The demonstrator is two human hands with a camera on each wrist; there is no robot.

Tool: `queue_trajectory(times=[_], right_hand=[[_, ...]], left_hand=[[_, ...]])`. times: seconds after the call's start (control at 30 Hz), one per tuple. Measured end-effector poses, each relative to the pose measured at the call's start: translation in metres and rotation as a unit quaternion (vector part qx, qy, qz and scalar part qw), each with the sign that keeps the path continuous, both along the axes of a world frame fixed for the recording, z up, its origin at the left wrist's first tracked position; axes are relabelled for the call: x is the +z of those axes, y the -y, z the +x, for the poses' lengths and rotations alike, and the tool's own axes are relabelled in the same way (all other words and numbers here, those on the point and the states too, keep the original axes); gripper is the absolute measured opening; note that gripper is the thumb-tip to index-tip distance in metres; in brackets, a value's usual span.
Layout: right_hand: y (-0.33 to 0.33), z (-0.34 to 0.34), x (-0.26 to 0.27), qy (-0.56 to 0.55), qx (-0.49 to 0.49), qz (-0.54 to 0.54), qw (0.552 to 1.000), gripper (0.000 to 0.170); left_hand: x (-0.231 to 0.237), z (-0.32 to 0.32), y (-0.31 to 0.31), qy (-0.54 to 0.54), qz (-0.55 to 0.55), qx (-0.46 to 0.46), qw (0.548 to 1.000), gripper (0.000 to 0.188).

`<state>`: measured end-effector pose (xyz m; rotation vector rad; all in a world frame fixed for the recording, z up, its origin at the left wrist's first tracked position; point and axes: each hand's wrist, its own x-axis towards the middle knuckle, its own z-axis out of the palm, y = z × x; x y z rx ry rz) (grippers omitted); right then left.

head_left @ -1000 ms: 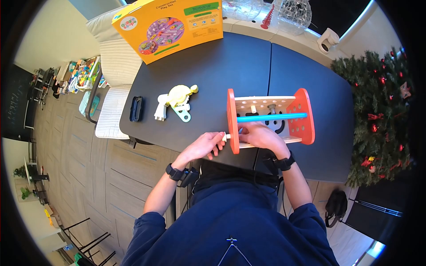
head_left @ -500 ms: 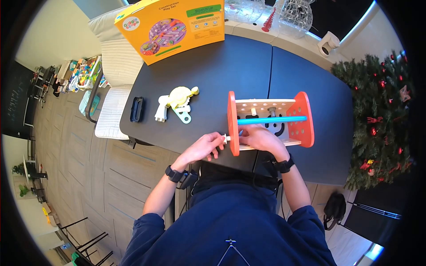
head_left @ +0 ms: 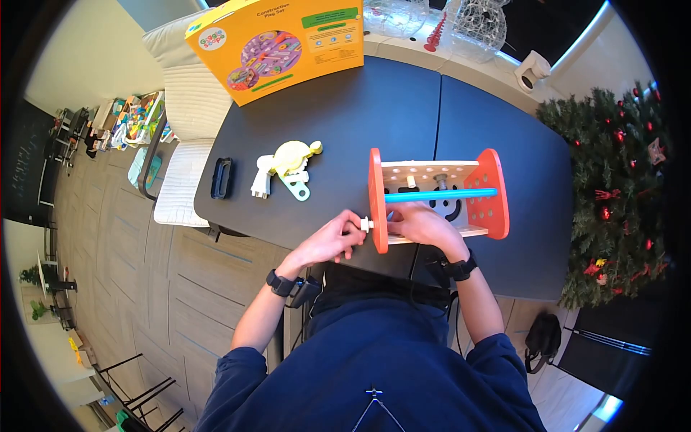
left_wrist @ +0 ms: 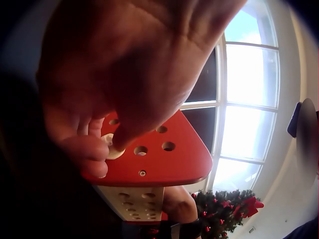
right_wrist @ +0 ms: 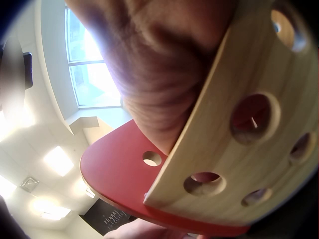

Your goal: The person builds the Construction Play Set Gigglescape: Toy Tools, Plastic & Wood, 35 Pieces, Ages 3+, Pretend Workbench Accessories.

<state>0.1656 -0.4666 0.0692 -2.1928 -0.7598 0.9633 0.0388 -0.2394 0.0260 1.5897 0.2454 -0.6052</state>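
A toy toolbox with red end panels [head_left: 494, 194], perforated wooden sides [right_wrist: 214, 149] and a blue rod handle [head_left: 443, 194] lies on the dark table. At its left end panel, my left hand [head_left: 332, 237] pinches a cream bolt head [left_wrist: 113, 147] between thumb and fingers. My right hand [head_left: 423, 225] reaches inside the box, behind that same panel. Its fingertips are hidden, with a bit of blue showing beside them, and I cannot tell what they hold. A cream peg [head_left: 411, 181] and a grey bolt [head_left: 441, 181] sit in the far wooden side.
Left of the box lie yellow, white and mint toy pieces [head_left: 291, 162]. A black tray [head_left: 222, 178] stands near the table's left edge. The yellow play set box [head_left: 288, 54] is at the back, a white chair [head_left: 186, 173] at left, a decorated tree [head_left: 612, 187] at right.
The fingers of my left hand have shifted around the bolt head and are more curled, leaving more of it in sight. My right hand stays inside the box.
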Motion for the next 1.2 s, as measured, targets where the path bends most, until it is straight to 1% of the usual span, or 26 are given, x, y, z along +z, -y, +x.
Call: queue_trajectory(times=[0.03, 0.13, 0.23, 0.3, 0.33, 0.43, 0.53, 0.63, 0.73, 0.83, 0.93, 1.03, 1.13, 1.2], right_hand=[[0.0, 0.0, 0.002, 0.001, 0.001, -0.001, 1.0, 0.035], [0.001, 0.0, -0.008, 0.019, 0.011, 0.015, 1.0, 0.034], [0.004, 0.0, -0.013, 0.026, 0.015, 0.024, 0.999, 0.034], [0.003, 0.0, -0.012, 0.023, 0.013, 0.026, 0.999, 0.034], [0.003, 0.0, -0.013, 0.021, 0.01, 0.028, 0.999, 0.034], [0.004, 0.0, -0.012, 0.023, 0.01, 0.028, 0.999, 0.034], [0.004, 0.0, -0.013, 0.02, 0.013, 0.027, 0.999, 0.035], [0.004, 0.0, -0.013, 0.017, 0.009, 0.029, 0.999, 0.035], [0.003, 0.001, -0.012, 0.015, 0.009, 0.026, 1.0, 0.035], [0.003, 0.001, -0.012, 0.014, 0.01, 0.024, 1.0, 0.035], [0.003, 0.001, -0.013, 0.015, 0.013, 0.022, 1.0, 0.035], [0.003, 0.002, -0.016, 0.016, 0.013, 0.024, 1.0, 0.036], [0.003, 0.001, -0.016, 0.016, 0.012, 0.024, 1.0, 0.036], [0.002, 0.001, -0.011, 0.01, 0.009, 0.015, 1.0, 0.035]], left_hand=[[0.006, -0.003, 0.002, 0.032, 0.018, 0.007, 0.999, 0.041], [0.013, -0.002, 0.003, 0.017, 0.016, 0.017, 1.0, 0.043], [0.01, 0.007, -0.003, -0.076, -0.04, 0.035, 0.996, 0.036], [-0.006, 0.009, -0.005, -0.075, -0.033, 0.008, 0.997, 0.036], [-0.007, 0.011, -0.005, -0.074, -0.029, -0.007, 0.997, 0.035], [0.002, 0.004, -0.002, -0.003, -0.008, -0.019, 1.0, 0.038], [0.013, -0.003, 0.005, 0.055, 0.01, 0.025, 0.998, 0.039], [0.021, 0.005, 0.002, -0.049, -0.026, 0.035, 0.998, 0.035], [0.007, 0.01, -0.004, -0.09, -0.045, 0.014, 0.995, 0.037], [0.009, 0.007, -0.002, -0.052, -0.028, -0.009, 0.998, 0.042], [0.024, -0.001, 0.002, 0.026, -0.01, 0.048, 0.998, 0.041], [0.037, 0.004, 0.003, -0.044, 0.002, 0.032, 0.999, 0.038], [0.015, 0.011, -0.007, -0.108, -0.051, 0.012, 0.993, 0.046], [-0.003, 0.013, -0.009, -0.112, -0.06, -0.024, 0.992, 0.045]])
